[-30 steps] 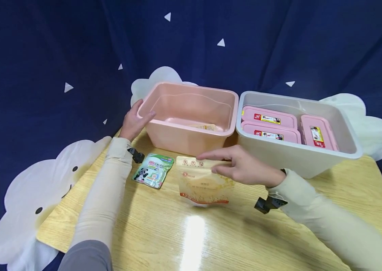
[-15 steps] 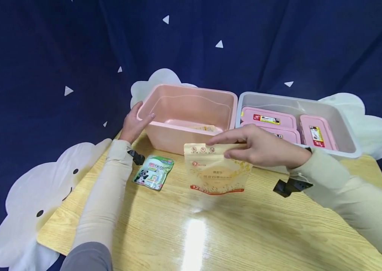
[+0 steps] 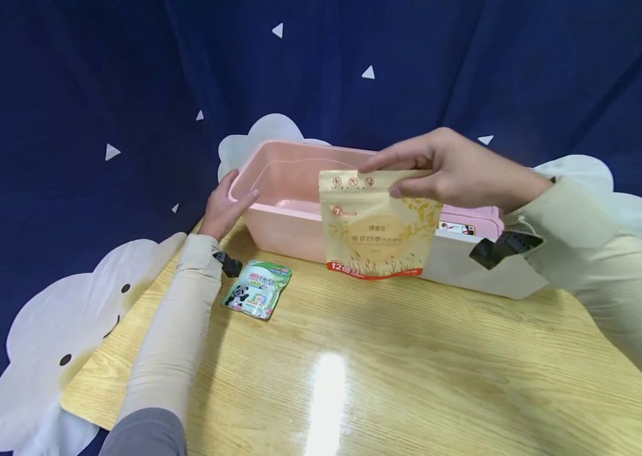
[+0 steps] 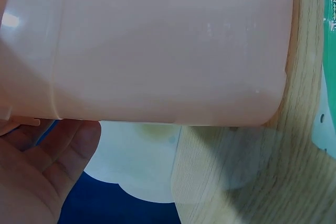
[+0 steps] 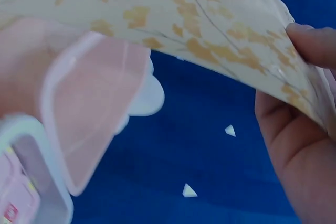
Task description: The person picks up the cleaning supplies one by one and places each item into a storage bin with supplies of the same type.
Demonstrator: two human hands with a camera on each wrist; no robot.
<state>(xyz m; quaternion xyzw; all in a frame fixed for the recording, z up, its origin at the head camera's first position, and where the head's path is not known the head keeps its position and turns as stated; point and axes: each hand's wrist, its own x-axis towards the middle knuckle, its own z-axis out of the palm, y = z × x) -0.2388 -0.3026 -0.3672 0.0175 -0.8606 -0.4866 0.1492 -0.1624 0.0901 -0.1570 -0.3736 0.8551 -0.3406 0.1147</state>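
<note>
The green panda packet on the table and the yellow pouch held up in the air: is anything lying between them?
No. In the head view, only bare wooden table lies between the green panda packet and the yellow pouch, which the right hand holds.

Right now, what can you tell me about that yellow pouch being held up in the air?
The yellow pouch is a flat, glossy, flexible packet, pale yellow with golden grain drawings, a red band along its bottom edge, small round icons near the top and print too small to read. It hangs upright, clear of the wooden table, in front of the pink bin. The right hand pinches its top edge between fingers and thumb; nothing else touches it. Its top looks sealed.
</note>
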